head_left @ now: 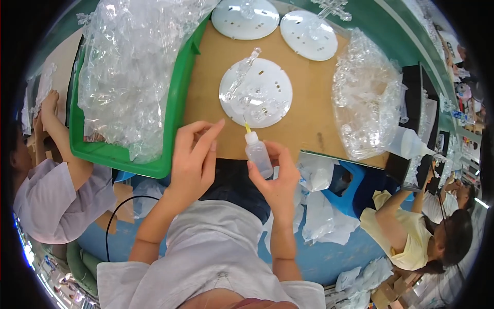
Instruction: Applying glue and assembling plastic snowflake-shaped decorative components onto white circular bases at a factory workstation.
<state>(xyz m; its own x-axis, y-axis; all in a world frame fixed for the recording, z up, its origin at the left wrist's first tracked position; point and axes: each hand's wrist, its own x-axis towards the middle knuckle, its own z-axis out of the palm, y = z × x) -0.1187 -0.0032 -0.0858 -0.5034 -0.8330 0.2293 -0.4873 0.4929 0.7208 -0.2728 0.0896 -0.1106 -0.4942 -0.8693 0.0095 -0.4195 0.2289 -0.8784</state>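
Note:
A small translucent squeeze bottle [259,156] with a white cap and a yellow needle tip is gripped between the thumb and fingers of my right hand [278,175]. Its needle points up at the near edge of a round white disc [278,87] with small slots. Clear plastic branched pieces [237,86] lie across the left part of that disc. Left of the bottle, my left hand [191,157] is raised near the table's front edge, fingers stretched and slightly apart, with nothing visible in them.
A green bin [167,129] full of clear bagged plastic stands at the left. Two more white discs [246,20] [309,37] lie at the back. On the right are a bulging clear bag [363,98] and a larger translucent bottle [406,143]. People work on both sides.

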